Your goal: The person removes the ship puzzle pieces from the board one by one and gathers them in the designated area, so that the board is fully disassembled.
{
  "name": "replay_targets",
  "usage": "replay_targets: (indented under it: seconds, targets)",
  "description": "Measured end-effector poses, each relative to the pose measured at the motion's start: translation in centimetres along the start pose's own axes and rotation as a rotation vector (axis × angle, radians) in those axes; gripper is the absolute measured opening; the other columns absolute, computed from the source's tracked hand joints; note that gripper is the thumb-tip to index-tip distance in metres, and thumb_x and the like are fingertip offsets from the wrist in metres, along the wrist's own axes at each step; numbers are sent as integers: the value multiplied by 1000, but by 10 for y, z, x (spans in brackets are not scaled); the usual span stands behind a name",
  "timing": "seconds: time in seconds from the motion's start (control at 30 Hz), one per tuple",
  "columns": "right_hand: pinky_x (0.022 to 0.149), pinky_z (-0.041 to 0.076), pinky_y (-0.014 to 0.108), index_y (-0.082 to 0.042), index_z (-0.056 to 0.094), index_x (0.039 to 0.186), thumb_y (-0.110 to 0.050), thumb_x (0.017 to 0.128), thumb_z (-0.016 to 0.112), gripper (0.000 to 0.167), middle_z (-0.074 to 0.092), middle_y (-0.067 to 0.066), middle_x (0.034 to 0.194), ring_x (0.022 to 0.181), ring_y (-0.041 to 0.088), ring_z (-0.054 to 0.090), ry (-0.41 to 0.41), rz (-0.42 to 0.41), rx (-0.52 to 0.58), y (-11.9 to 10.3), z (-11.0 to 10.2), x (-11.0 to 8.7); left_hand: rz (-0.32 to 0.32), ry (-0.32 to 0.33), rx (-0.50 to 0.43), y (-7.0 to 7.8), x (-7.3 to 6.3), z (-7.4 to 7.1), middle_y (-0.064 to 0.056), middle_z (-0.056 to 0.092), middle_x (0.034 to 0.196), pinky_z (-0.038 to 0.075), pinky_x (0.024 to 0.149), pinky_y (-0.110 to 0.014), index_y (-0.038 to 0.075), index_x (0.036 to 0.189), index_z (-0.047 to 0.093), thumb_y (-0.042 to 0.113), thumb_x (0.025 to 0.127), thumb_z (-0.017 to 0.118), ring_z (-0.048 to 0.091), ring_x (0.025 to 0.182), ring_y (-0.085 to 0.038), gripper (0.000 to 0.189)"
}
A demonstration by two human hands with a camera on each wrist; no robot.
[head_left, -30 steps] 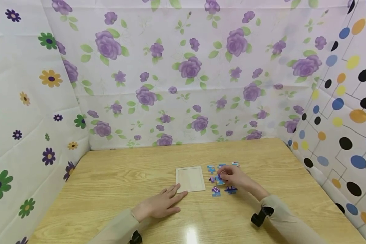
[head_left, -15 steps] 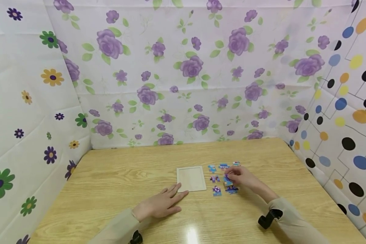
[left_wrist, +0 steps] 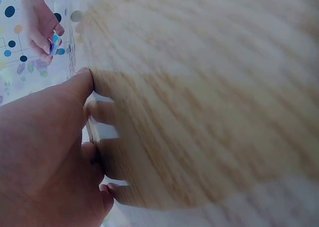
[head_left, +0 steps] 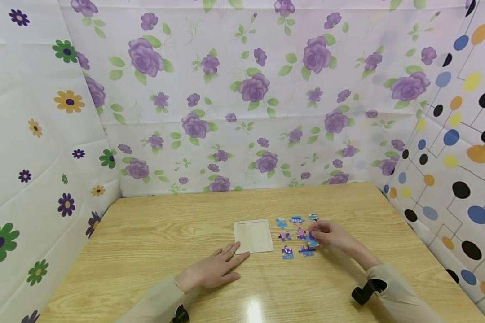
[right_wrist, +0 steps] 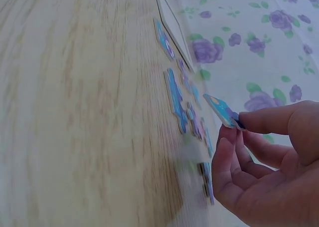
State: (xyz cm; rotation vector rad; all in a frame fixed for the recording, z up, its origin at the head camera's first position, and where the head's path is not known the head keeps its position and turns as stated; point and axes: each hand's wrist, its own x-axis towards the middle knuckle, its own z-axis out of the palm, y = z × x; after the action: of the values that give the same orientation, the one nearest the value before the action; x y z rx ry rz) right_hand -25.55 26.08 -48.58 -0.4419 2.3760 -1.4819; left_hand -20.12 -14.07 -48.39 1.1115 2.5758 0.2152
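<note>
My right hand (head_left: 334, 236) pinches a blue and purple jigsaw puzzle piece (right_wrist: 219, 110) between thumb and fingers. In the right wrist view the piece is tilted and raised off the table. Just left of that hand, a pink puzzle piece (head_left: 301, 233) and a dark blue one (head_left: 306, 250) lie close beneath the held piece. My left hand (head_left: 212, 270) lies on the table with its fingers extended, fingertips at the lower left corner of a square white puzzle frame (head_left: 253, 236). No pieces lie in the frame.
Several more pieces lie loosely in rows right of the frame, among them a blue one (head_left: 281, 222), a bus-like one (head_left: 297, 220) and a purple one (head_left: 287, 252). Flowered cloth (head_left: 226, 112) stands behind the wooden table (head_left: 165, 224); dotted cloth (head_left: 460, 157) borders its right side.
My right hand has moved to the right with the pinched puzzle piece, uncovering the pink piece and the bus-like piece. My left hand stays in place by the frame.
</note>
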Motion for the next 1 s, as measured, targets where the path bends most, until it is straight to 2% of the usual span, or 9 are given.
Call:
replay_targets:
  seconds: [0.17, 0.37, 0.53, 0.8, 1.0]
  targets:
    - [65, 54, 32, 8, 57, 119, -14, 99, 56, 31, 64, 15, 99, 76, 16, 58, 14, 22, -21, 5, -8, -7, -2, 3, 2, 0, 0, 1, -17, 6, 163, 23, 118, -53, 21, 157, 16, 42, 104, 36, 14, 150, -31, 60]
    - [60, 52, 30, 9, 58, 117, -12, 97, 58, 29, 64, 14, 96, 73, 15, 58, 23, 50, -37, 9, -14, -10, -11, 0, -7, 0, -1, -1, -16, 6, 163, 22, 119, -52, 22, 157, 16, 42, 104, 36, 14, 150, -31, 60]
    - [63, 53, 29, 8, 60, 111, -8, 93, 61, 24, 66, 14, 96, 77, 15, 60, 57, 99, -65, 11, -15, -15, -16, -3, -12, -1, 0, -1, -16, 7, 163, 23, 119, -52, 22, 157, 16, 42, 104, 37, 14, 150, -31, 60]
    - [56, 49, 26, 1, 66, 99, -8, 83, 72, 19, 67, 7, 86, 72, 13, 59, 168, 143, -209, 16, -9, -14, -16, 6, -36, -2, -1, -2, -19, 10, 162, 24, 117, -54, 21, 156, 19, 41, 103, 40, 16, 149, -34, 61]
    - [60, 48, 26, -1, 67, 93, -7, 76, 78, 21, 67, 6, 83, 74, 15, 59, 230, 143, -304, 12, -4, -14, -7, 53, -57, -7, -1, -1, -21, 10, 161, 24, 116, -58, 19, 156, 20, 44, 102, 41, 14, 149, -36, 63]
